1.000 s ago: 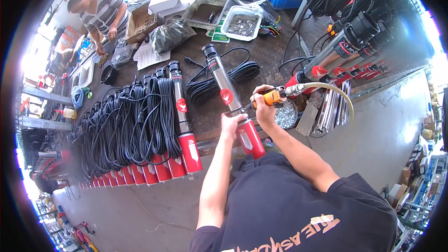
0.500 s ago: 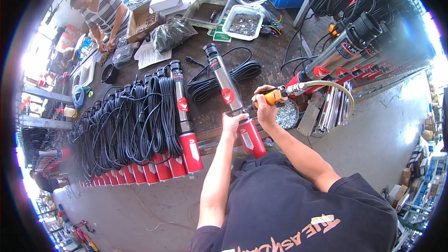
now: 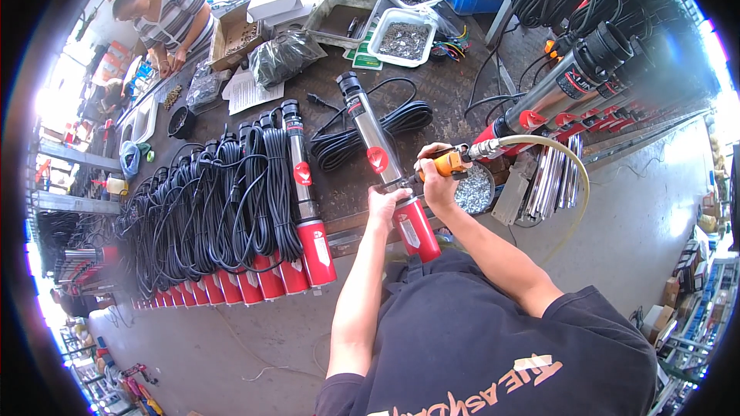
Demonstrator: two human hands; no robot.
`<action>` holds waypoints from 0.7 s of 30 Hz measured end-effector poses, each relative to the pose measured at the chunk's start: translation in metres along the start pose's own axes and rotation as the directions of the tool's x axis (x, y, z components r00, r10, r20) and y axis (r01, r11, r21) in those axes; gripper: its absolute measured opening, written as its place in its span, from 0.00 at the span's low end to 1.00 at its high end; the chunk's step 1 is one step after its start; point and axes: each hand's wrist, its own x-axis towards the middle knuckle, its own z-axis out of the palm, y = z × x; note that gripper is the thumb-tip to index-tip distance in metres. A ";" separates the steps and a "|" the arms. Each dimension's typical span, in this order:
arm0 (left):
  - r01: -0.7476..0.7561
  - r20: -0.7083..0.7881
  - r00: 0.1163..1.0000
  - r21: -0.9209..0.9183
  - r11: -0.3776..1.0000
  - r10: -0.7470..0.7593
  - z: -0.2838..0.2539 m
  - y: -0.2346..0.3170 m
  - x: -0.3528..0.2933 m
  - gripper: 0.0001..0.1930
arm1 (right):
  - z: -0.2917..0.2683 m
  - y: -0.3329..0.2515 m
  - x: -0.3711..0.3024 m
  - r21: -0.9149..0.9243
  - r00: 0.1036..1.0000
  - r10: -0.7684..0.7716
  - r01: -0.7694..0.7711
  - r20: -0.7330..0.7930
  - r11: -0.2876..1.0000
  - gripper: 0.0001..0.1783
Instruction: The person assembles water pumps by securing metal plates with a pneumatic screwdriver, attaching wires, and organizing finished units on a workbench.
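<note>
Steadiness explained the grip: the left hand (image 3: 385, 204) clamped its fingers around the steel-and-red pump (image 3: 388, 169) lying on the counter (image 3: 455, 85), pinning it. The right hand (image 3: 435, 181) wrapped closed on an orange air screwdriver (image 3: 447, 163), tip at the pump's side, its hose (image 3: 566, 166) looping clear.

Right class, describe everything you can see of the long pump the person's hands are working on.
The pump is a long slim cylinder lying flat on the dark workbench, running from a black cap at the far end to a red section at the near edge. Its middle looks like polished steel and carries a red label. The left hand grips it where steel meets red; the right hand presses an orange air-powered driver to the same joint. A coiled black cable lies beside it.
</note>
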 end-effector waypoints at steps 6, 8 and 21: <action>0.029 0.001 1.000 0.013 0.999 -0.029 0.000 0.000 0.001 0.42 | 0.003 -0.003 -0.001 0.038 1.000 -0.012 0.013 -0.023 0.999 0.13; 0.030 -0.003 1.000 0.020 0.999 -0.030 -0.001 0.000 0.000 0.41 | 0.003 -0.002 -0.002 0.052 1.000 0.004 -0.003 -0.017 0.999 0.13; -0.007 -0.029 1.000 0.058 0.998 0.008 0.004 0.004 -0.003 0.36 | -0.003 0.001 -0.001 0.048 0.999 0.020 -0.022 0.048 0.999 0.13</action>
